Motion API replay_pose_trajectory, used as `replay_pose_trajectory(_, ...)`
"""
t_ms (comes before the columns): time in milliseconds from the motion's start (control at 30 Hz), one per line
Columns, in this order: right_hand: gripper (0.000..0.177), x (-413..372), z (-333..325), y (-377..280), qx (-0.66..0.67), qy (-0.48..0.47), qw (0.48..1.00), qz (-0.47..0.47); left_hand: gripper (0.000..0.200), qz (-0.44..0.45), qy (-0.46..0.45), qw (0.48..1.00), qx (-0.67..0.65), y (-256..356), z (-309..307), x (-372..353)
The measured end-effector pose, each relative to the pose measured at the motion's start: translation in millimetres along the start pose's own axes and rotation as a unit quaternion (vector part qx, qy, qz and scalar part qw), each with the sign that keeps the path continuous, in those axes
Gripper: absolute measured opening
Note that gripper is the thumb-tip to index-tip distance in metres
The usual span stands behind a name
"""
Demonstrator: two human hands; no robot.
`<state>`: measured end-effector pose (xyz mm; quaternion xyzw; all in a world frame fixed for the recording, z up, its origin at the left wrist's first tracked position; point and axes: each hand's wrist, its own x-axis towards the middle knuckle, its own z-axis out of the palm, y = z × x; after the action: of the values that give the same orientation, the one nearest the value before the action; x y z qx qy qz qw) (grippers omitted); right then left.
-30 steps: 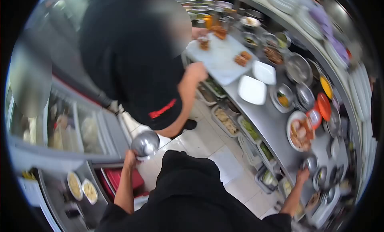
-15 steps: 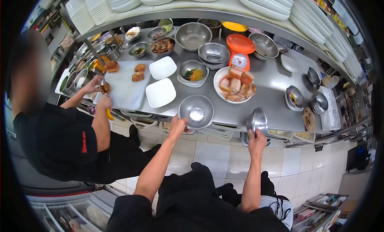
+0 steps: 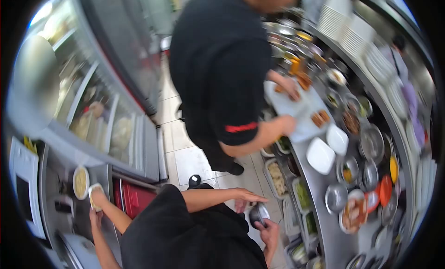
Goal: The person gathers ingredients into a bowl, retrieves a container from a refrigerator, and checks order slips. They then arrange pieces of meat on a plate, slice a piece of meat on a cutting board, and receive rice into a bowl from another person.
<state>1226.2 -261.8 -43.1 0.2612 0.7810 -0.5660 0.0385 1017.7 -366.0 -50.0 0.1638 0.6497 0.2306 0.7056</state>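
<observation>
Stretched out in front of my body, my left hand (image 3: pixel 248 196) is open, with its fingers extended close above a small metal bowl (image 3: pixel 257 214). That bowl is tilted and gripped at its side by my right hand (image 3: pixel 270 234). On the counter to the right stands a larger metal bowl (image 3: pixel 336 198), away from both hands. Near it are two white square dishes (image 3: pixel 320 156) and a bowl of meat chunks (image 3: pixel 352 216).
A co-worker in black (image 3: pixel 222 74) stands ahead at a white cutting board (image 3: pixel 301 113) with cooked meat. Another person's hands (image 3: pixel 96 205) hold a pale container at lower left. A glass-doored fridge (image 3: pixel 102 111) lines the left; food trays (image 3: pixel 276 176) sit below the counter.
My view has swung left, toward the co-worker and fridge. My left hand has let go of the larger metal bowl, now on the counter; my right hand still holds the small bowl.
</observation>
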Motion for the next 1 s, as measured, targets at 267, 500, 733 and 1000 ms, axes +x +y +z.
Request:
replay_pose_trajectory(267,0.029,178.1,265.8,-186.8,-0.179,-0.280,0.829,-0.450,0.034,0.032,0.282,0.920,-0.269,-271.9,-197.7,-159.8)
replay_pose_trajectory(500,0.041,272.3,494.2,-326.0,-0.038,-0.026,0.951,-0.307,0.026,0.105,0.532,0.788,-0.290,-365.0,-314.9,-349.7)
replay_pose_trajectory(733,0.025,382.3,575.1,-437.9,-0.013,-0.069,0.975,-0.210,0.049,0.040,0.833,0.549,-0.059,-431.9,-435.9,-490.3)
replay_pose_trajectory(1000,0.038,593.0,523.2,-500.5,0.026,0.176,0.969,-0.173,0.021,0.003,0.919,0.232,0.320,-487.0,-490.4,-516.1)
